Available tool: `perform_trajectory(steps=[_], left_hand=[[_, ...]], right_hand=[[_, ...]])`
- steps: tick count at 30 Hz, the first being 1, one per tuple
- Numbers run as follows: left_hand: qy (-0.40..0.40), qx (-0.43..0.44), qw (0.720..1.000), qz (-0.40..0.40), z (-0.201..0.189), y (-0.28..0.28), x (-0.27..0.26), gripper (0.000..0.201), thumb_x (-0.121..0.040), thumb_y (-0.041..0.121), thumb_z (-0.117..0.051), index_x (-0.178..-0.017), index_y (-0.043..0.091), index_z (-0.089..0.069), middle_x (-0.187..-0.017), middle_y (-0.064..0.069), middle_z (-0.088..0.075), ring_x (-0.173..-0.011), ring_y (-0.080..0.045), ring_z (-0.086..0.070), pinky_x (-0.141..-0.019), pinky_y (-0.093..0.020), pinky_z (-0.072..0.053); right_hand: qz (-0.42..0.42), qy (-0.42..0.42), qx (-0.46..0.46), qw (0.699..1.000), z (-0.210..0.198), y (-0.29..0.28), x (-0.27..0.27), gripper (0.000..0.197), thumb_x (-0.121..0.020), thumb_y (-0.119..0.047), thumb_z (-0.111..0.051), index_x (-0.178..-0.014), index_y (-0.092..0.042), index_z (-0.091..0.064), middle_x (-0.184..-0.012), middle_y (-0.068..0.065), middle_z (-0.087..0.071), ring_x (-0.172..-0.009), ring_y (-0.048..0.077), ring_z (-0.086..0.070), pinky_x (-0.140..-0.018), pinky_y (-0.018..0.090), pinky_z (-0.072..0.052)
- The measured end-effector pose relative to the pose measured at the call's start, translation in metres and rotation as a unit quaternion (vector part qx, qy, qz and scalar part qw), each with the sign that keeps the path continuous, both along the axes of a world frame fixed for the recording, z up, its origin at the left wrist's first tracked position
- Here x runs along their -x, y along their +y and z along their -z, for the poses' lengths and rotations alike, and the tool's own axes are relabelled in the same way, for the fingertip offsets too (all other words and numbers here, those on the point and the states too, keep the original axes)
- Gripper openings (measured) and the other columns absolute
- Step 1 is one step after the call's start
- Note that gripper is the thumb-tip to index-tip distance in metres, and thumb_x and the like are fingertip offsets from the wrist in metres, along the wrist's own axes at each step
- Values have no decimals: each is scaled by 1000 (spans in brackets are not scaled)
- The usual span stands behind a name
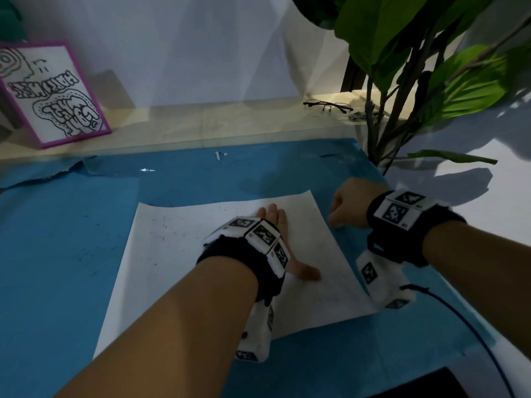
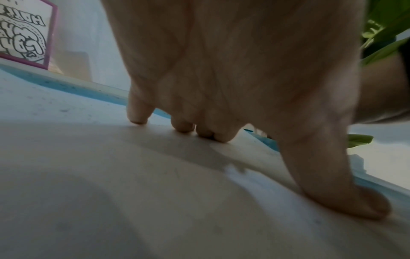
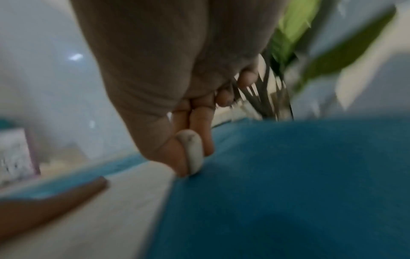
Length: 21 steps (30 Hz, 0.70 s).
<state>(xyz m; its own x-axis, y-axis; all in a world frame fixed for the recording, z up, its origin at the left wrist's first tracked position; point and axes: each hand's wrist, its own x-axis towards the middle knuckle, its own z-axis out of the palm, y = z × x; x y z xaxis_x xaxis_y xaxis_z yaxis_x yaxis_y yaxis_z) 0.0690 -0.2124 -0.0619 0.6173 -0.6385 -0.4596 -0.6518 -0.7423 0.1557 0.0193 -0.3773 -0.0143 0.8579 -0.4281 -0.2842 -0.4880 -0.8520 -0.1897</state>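
Observation:
A white sheet of paper (image 1: 184, 254) lies on a blue mat (image 1: 63, 254). My left hand (image 1: 275, 218) rests flat on the sheet's right half, fingers straight and thumb spread, with the fingertips (image 2: 182, 127) pressing the paper (image 2: 111, 175). My right hand (image 1: 337, 216) is at the sheet's right edge, fingers curled. In the blurred right wrist view its thumb and fingers pinch a small white rounded piece, likely an eraser (image 3: 193, 154), whose lower end touches the paper's edge (image 3: 124, 201) beside the mat (image 3: 288, 184).
A purple-framed drawing (image 1: 54, 93) leans on the wall at the back left. On the wooden ledge behind the mat lie eyeglasses (image 1: 327, 106). A leafy plant (image 1: 402, 67) rises at the right. A black cable (image 1: 459, 317) runs from my right wrist over the mat.

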Motion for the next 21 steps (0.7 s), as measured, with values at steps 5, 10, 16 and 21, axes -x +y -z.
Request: perform_trajectory(steps=[5, 10, 16, 21], left_hand=[[-12, -20, 1000, 19, 4, -3, -4, 138, -59, 87, -52, -148, 10, 21, -157, -10, 22, -145, -30, 15, -118, -49, 0], [-25, -11, 1000, 15, 4, 0, -3, 136, -60, 87, -51, -148, 12, 20, -157, -7, 22, -146, -27, 15, -118, -48, 1], [-2, -9, 1000, 8, 0, -1, -2, 135, -62, 84, -55, -147, 12, 22, -157, -6, 24, -145, -27, 17, -118, -47, 2], [-20, -5, 1000, 9, 5, -1, -1, 134, -63, 85, -53, -148, 11, 20, -157, -7, 22, -145, -27, 16, -118, -47, 3]], right_hand=[[-30, -67, -111, 991, -4, 28, -6, 15, -69, -28, -77, -58, -24, -67, -74, -1, -71, -67, 12, -63, -58, 25, -51], [-7, -31, -123, 992, 8, 22, -2, 10, -70, -27, -78, -66, -20, -72, -78, -1, -72, -70, 11, -63, -71, 29, -54], [-2, -29, -15, 999, -8, 12, -8, 15, -70, -34, -74, -66, -20, -72, -75, -2, -71, -76, 19, -64, -84, 39, -48], [3, -30, -161, 986, 9, 32, 0, 7, -68, -19, -78, -69, -12, -75, -76, 3, -74, -77, 18, -69, -75, 34, -57]])
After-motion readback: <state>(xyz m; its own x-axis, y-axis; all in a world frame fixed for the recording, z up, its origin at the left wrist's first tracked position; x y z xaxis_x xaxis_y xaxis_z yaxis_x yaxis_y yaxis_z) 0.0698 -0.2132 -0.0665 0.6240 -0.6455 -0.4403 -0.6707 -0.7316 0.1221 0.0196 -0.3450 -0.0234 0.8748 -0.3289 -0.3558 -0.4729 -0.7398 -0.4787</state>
